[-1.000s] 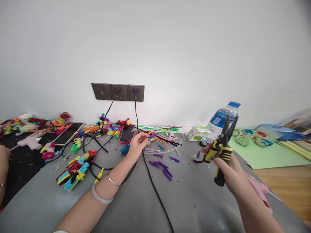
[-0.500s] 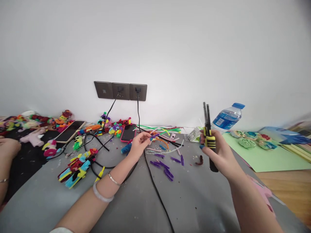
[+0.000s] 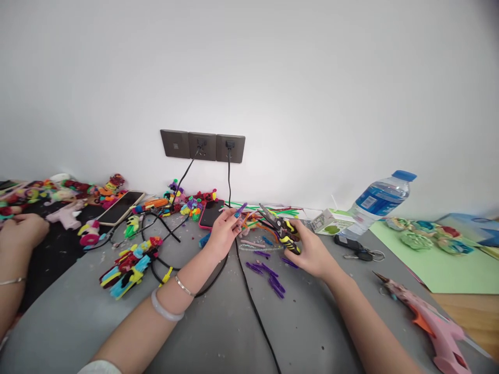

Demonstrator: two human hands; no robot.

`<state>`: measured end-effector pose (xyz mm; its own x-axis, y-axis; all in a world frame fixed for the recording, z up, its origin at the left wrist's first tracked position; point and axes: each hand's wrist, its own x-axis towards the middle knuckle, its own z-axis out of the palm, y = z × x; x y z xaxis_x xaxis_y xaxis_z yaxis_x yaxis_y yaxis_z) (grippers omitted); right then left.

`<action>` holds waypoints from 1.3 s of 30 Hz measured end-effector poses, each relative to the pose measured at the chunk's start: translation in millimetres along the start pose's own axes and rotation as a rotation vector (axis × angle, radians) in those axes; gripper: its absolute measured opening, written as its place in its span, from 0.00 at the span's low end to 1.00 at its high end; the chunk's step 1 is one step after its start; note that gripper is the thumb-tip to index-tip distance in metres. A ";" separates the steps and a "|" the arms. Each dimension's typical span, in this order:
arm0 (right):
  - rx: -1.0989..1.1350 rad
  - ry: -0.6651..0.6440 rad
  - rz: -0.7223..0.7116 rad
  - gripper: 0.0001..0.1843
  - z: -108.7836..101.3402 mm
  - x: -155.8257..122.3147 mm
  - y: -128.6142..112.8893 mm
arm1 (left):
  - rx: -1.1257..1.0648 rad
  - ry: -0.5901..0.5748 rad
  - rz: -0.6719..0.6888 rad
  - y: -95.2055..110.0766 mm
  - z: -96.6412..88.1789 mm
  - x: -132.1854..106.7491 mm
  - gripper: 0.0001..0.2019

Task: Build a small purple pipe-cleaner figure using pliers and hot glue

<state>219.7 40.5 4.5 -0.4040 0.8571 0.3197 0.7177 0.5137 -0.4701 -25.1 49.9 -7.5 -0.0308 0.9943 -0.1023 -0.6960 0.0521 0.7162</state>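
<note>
Purple pipe cleaner (image 3: 240, 210) sits pinched in the left hand (image 3: 223, 232), lifted off the grey table (image 3: 218, 322) — steadied, it seems, for the yellow-black cutters (image 3: 281, 231), which the right hand (image 3: 312, 254) grips with blades parted just beside it.

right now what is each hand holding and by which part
Right hand: black pliers with yellow-striped handles, gripped by the handles. Left hand: purple fuzzy pipe cleaner, pinched near its end.

A single head-worn camera looks forward and slightly down over the grey tabletop (image 3: 218, 332) toward the white wall (image 3: 273, 78) with its sockets (image 3: 202, 146). It sits close above the person's own forearms, which reach in from the bottom edge. No second view shares the scene.
</note>
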 end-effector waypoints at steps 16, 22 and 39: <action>-0.054 -0.100 -0.045 0.27 13.1 -2.6 1.5 | 0.077 -0.072 -0.013 -4.9 -0.4 -1.2 0.20; -0.023 -0.099 -0.035 0.26 12.6 -3.6 0.9 | 0.080 -0.137 -0.036 -5.6 -0.4 -2.6 0.18; 0.028 -0.109 0.007 0.26 10.1 -2.5 -6.1 | 0.055 -0.125 -0.072 -5.7 -0.8 -2.0 0.18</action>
<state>210.6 35.7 -1.8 -0.4591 0.8592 0.2260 0.7050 0.5072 -0.4957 -21.7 47.5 -11.9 0.1100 0.9914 -0.0705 -0.6529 0.1255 0.7470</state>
